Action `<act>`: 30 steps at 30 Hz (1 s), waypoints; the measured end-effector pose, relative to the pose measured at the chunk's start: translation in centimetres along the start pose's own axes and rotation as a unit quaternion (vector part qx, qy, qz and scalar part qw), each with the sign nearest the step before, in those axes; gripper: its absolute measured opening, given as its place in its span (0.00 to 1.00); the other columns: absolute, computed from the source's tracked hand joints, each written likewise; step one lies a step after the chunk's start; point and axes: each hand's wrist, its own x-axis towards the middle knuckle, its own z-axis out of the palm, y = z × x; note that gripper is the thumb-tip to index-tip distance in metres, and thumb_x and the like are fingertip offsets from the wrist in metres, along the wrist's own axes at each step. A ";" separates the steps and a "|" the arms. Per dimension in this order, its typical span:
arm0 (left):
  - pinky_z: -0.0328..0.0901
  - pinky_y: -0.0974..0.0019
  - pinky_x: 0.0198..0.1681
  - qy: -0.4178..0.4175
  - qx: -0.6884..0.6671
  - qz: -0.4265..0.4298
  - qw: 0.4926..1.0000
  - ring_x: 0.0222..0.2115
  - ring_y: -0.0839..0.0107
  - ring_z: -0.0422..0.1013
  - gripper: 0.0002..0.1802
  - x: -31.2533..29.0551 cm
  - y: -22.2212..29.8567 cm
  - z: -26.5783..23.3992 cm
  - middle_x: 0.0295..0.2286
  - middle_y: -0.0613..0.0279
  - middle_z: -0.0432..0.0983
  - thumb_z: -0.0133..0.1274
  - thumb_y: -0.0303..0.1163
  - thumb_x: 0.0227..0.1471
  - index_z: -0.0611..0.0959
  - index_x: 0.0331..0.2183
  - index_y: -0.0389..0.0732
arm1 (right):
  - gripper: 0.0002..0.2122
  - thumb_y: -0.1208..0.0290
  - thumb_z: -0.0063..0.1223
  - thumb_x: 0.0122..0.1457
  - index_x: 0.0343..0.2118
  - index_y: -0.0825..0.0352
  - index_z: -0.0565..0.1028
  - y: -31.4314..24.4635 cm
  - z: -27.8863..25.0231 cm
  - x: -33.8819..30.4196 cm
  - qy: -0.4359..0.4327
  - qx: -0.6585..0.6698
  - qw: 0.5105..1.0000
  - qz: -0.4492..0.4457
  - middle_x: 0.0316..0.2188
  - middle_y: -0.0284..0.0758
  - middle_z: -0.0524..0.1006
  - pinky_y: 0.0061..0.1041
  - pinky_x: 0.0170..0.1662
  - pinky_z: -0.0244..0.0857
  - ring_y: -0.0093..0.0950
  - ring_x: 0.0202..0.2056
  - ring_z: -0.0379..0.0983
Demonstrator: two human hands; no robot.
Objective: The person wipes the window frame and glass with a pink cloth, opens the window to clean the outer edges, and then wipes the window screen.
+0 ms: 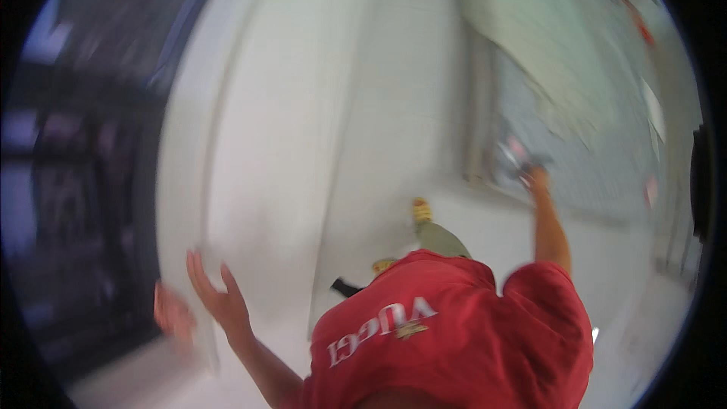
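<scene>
My left hand (219,299) is raised beside the white ledge, its fingers stretched out and nothing in it. My right arm reaches forward to the right, and my right hand (536,176) is closed around a small dark object (539,160), too blurred to name. Close by that hand is a blurred pink and grey patch over the bed. Beneath it lies the grey mattress (591,174), partly covered by a rumpled pale green sheet (560,38).
A long white ledge (265,144) runs along my left, with a dark window (83,182) beyond it. A pinkish shape (174,316), maybe a reflection, shows near my left hand. Pale floor (386,129) lies between ledge and bed. A small black thing (346,287) is near my feet.
</scene>
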 end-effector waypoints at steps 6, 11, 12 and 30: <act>0.57 0.52 0.56 0.097 0.188 -0.016 0.977 0.53 0.50 0.64 0.27 2.0 -4.4 -9.9 0.53 0.48 0.69 0.53 0.30 0.55 0.71 0.56 0.38 | 0.22 0.61 0.41 0.67 0.60 0.66 0.68 -7.0 9.0 5.0 -0.006 -0.288 0.956 -0.056 0.56 0.37 0.72 0.32 0.59 0.58 0.35 0.57 0.67; 0.59 0.49 0.54 0.146 0.204 -0.127 0.960 0.53 0.50 0.65 0.21 1.1 -10.9 -9.8 0.50 0.51 0.71 0.48 0.37 0.58 0.75 0.51 0.40 | 0.18 0.68 0.42 0.68 0.56 0.73 0.69 -16.0 51.7 -14.4 -0.469 -0.227 0.800 -0.298 0.53 0.42 0.73 0.30 0.61 0.59 0.33 0.56 0.68; 0.58 0.48 0.54 0.146 0.211 -0.132 0.958 0.53 0.50 0.64 0.22 0.8 -12.9 -9.6 0.51 0.50 0.70 0.49 0.38 0.57 0.74 0.51 0.40 | 0.16 0.71 0.41 0.68 0.55 0.71 0.70 -16.3 58.5 -23.7 -0.561 -0.188 0.726 -0.351 0.54 0.40 0.73 0.30 0.60 0.60 0.32 0.56 0.69; 0.46 0.51 0.66 0.116 0.005 -0.238 0.964 0.64 0.46 0.49 0.30 -7.3 -17.9 -9.1 0.62 0.40 0.54 0.29 0.41 0.67 0.60 0.61 0.28 | 0.18 0.63 0.40 0.65 0.52 0.66 0.73 -0.2 77.3 -64.1 -0.745 -0.248 0.306 -0.539 0.58 0.36 0.69 0.36 0.66 0.48 0.32 0.63 0.58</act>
